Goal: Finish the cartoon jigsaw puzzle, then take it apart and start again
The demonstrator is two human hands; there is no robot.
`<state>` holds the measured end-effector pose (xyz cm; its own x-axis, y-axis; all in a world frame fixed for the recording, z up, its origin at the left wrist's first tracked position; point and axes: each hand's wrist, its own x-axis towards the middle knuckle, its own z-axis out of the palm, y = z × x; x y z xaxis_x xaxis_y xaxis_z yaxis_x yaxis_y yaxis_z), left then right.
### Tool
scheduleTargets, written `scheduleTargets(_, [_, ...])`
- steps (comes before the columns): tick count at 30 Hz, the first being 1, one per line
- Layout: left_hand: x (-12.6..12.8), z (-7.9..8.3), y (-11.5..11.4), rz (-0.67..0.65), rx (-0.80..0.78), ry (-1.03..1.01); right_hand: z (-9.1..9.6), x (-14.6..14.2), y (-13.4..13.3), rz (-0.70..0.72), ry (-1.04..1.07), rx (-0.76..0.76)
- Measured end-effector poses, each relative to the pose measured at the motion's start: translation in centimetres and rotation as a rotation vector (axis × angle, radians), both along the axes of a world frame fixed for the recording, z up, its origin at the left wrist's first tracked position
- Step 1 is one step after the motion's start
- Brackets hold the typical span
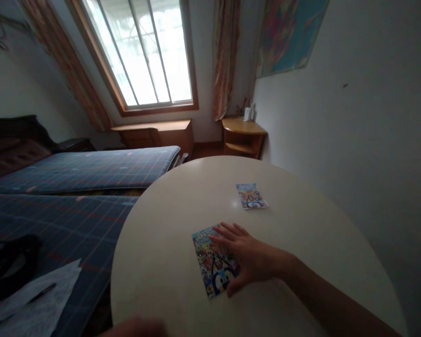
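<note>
My right hand (247,256) lies flat with fingers stretched out on a colourful cartoon picture card (210,266) in the middle of the round cream table (168,262). The hand covers the card's right part. A smaller colourful card (251,195) lies farther back on the table, apart from the hand. My left hand (136,326) shows only as a blurred patch at the bottom edge near the table's front rim; its fingers are not visible.
A bed with a dark plaid cover (73,196) runs along the left of the table, with white papers (35,299) and a black object (10,262) on it. A white wall (354,140) stands close on the right. Wooden cabinets (243,135) sit under the window.
</note>
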<state>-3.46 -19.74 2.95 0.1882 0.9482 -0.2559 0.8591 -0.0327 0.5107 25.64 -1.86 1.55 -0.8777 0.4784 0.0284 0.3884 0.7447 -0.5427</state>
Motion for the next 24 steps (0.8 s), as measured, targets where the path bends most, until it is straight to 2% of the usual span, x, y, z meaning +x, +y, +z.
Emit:
scheduleTargets(1, [0.2, -0.5, 1.3, -0.005, 0.023, -0.008, -0.2, -0.3, -0.7, 0.012, -0.029, -0.010])
scheduleTargets(4, [1.5, -2.4, 6.7, -0.009, 0.182, -0.019, -1.1, -0.9, -1.0, -0.087, -0.108, 0.017])
scheduleTargets(6, [2.8, -3.6, 10.8, -0.004, 0.418, 0.027, -1.4, -1.1, 0.0, -0.185, -0.131, 0.052])
scheduleTargets(7, [3.4, -4.1, 12.8, -0.009, 0.487, 0.064, -1.4, -1.2, 0.6, -0.225, -0.144, 0.069])
scheduleTargets(10, [5.0, -4.5, 18.0, -0.021, 0.542, 0.075, -1.3, -1.2, 2.5, -0.298, -0.182, 0.113])
scheduleTargets(12, [5.8, -4.5, 20.3, -0.014, 0.569, 0.089, -1.5, -1.0, 3.4, -0.324, -0.184, 0.135])
scheduleTargets(16, [7.1, -4.9, 22.4, 0.056, 0.612, 0.116, -2.8, -0.6, 3.9, -0.376, -0.087, 0.198])
scheduleTargets(24, [7.0, -6.8, 23.1, 0.117, 0.635, 0.051, -3.4, -0.5, 3.6, -0.408, -0.082, 0.152])
